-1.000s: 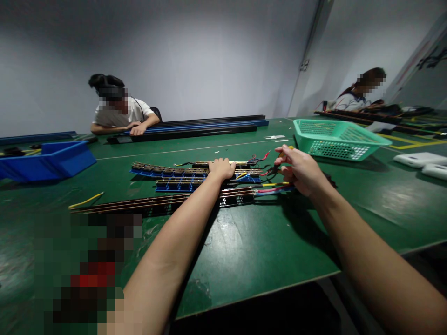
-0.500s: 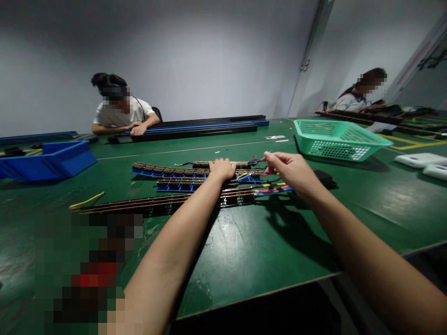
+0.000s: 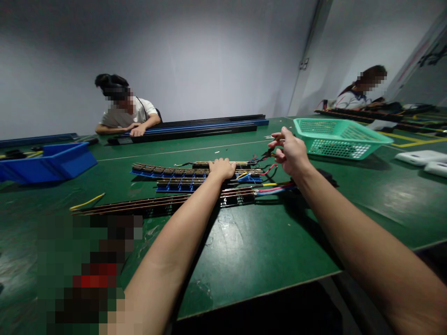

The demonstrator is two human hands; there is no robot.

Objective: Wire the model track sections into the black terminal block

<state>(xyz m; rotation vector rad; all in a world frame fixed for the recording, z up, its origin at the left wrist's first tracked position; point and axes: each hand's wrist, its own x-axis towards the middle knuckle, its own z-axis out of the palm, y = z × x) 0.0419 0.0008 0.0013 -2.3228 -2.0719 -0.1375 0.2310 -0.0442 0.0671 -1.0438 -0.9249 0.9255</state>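
My left hand [image 3: 222, 168] lies across several slotted rail strips, its fingers bent over the far ones and their tips hidden. Under it are a curved rail strip [image 3: 167, 170] with a blue base and a shorter straight one [image 3: 181, 184]. Nearer me lies a long black strip [image 3: 167, 203] with copper-coloured rails. My right hand [image 3: 291, 151] is raised off the strips' right ends, fingers curled around a dark wire [image 3: 267, 154], as far as I can make out. Below it a red wire [image 3: 271, 168] curls up loose, and thick coloured wires [image 3: 274, 188] run right.
A blue bin [image 3: 59, 163] stands at left, a green mesh basket [image 3: 342, 139] at back right, with white cases [image 3: 422, 159] beyond. Long black and blue profiles [image 3: 209, 126] lie at the back before a co-worker [image 3: 125, 114]. Another person [image 3: 356, 95] sits far right.
My right hand has let go of the red wire and moved up and slightly right, to the dark wire. My left hand stays where it was.
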